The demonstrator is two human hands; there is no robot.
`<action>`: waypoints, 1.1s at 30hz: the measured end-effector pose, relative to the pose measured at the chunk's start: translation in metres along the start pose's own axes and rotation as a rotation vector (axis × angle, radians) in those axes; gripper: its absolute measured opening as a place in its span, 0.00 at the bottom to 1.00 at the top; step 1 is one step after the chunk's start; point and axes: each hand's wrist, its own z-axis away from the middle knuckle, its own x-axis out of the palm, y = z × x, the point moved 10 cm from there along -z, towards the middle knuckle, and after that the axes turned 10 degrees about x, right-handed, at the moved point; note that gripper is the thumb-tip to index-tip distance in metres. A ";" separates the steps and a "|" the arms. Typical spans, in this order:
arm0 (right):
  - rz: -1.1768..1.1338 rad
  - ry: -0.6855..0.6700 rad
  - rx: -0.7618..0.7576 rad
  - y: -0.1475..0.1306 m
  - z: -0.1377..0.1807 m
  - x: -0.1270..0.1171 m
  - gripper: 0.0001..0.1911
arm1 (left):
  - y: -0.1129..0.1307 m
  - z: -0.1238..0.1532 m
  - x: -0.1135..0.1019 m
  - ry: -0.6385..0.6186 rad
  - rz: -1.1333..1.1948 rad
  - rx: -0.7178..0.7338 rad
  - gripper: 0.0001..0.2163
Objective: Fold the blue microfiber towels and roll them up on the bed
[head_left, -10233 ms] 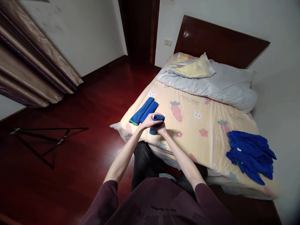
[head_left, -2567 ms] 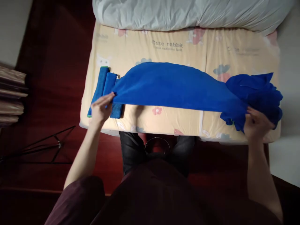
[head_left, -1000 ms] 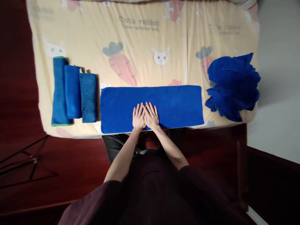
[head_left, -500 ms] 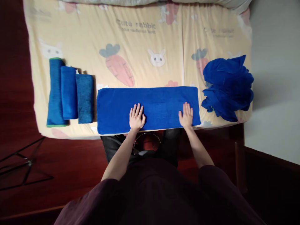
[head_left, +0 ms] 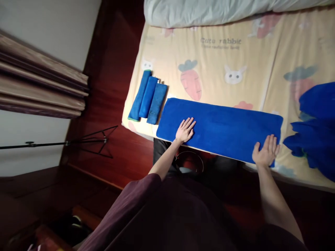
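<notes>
A long blue towel (head_left: 222,127) lies folded flat along the near edge of the bed (head_left: 209,66). My left hand (head_left: 185,130) rests flat on its left part, fingers spread and open. My right hand (head_left: 265,152) lies flat on its right end near the bed's edge, fingers stretched out. Three rolled blue towels (head_left: 148,98) lie side by side on the bed, left of the flat towel. A heap of loose blue towels (head_left: 314,132) sits at the right.
A grey quilt (head_left: 222,10) lies bunched at the head of the bed. Dark red wooden floor (head_left: 110,69) runs along the left side, with a black tripod (head_left: 86,143) on it and brown curtains (head_left: 39,90) at the far left.
My hands have slid apart along the flat towel, the left toward its left part and the right to its right end. My head has turned left, bringing the curtains and floor into view.
</notes>
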 end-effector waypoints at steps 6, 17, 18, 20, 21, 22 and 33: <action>-0.070 0.056 -0.007 -0.004 0.000 -0.009 0.39 | -0.098 0.056 -0.050 0.096 -0.053 -0.272 0.28; -0.027 0.043 0.016 -0.007 0.000 -0.010 0.37 | -0.102 0.071 -0.046 0.199 -0.070 -0.324 0.27; -0.029 0.048 0.009 -0.006 0.000 -0.010 0.37 | -0.078 0.060 -0.037 0.185 -0.067 -0.275 0.27; -0.026 0.059 0.001 -0.005 0.000 -0.008 0.38 | -0.015 0.029 -0.010 0.103 -0.037 -0.113 0.27; -0.021 0.062 0.004 -0.003 0.000 -0.008 0.38 | 0.019 0.010 0.005 0.054 -0.024 -0.021 0.27; -0.018 0.064 0.008 -0.002 0.000 -0.007 0.38 | 0.049 -0.009 0.019 0.020 -0.014 0.060 0.28; -0.090 0.076 0.007 -0.002 0.000 -0.008 0.38 | -0.043 -0.083 -0.005 0.089 -0.016 -0.094 0.29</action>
